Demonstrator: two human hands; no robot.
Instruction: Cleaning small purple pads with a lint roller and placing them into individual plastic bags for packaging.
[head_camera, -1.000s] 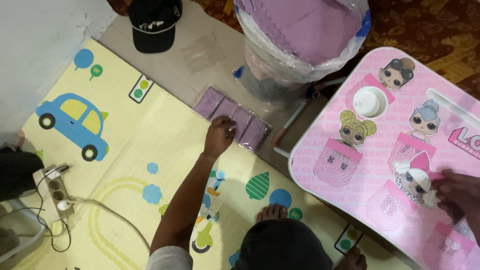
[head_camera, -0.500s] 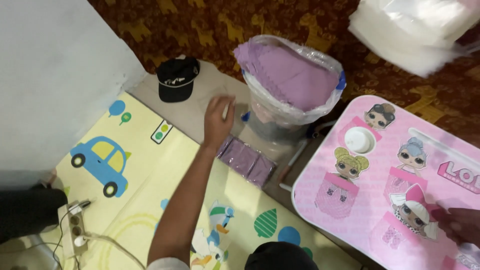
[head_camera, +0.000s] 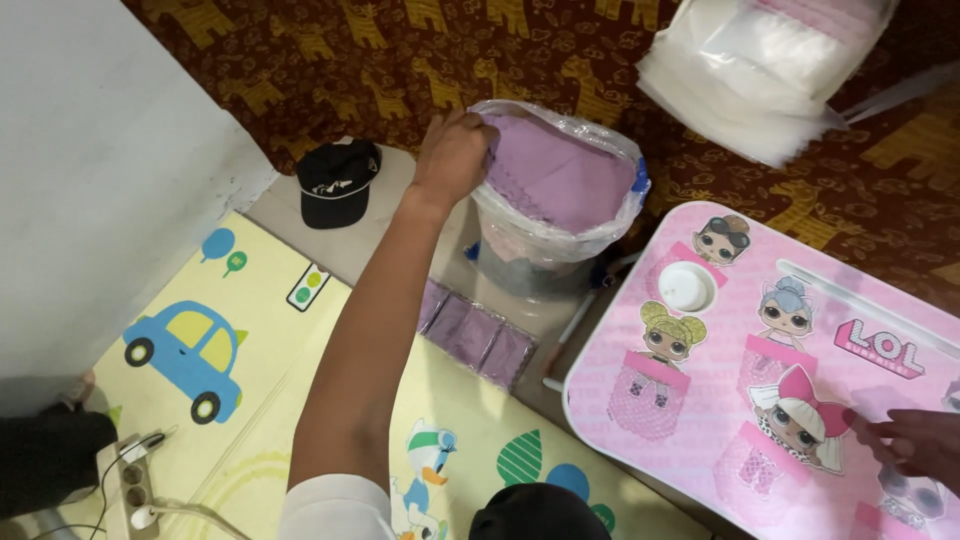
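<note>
My left hand (head_camera: 455, 155) reaches out to the rim of a clear plastic bag (head_camera: 540, 248) stuffed with purple foam-like sheets (head_camera: 570, 180). Its fingers curl over the near edge of the top sheet. Below the bag, a row of flat purple packets (head_camera: 475, 335) lies on the floor. My right hand (head_camera: 915, 445) rests on the right part of a pink cartoon-doll lap table (head_camera: 700, 410), fingers spread and holding nothing.
A black cap (head_camera: 337, 182) lies left of the bag. A yellow play mat (head_camera: 200, 350) with a blue car covers the floor, a power strip (head_camera: 125, 485) at its lower left. A white plastic-wrapped bundle (head_camera: 770, 70) sits on the patterned carpet at top right.
My left hand has moved from the purple packets on the floor up to the bag and closed on the top sheet. The view has tilted upward, showing more carpet.
</note>
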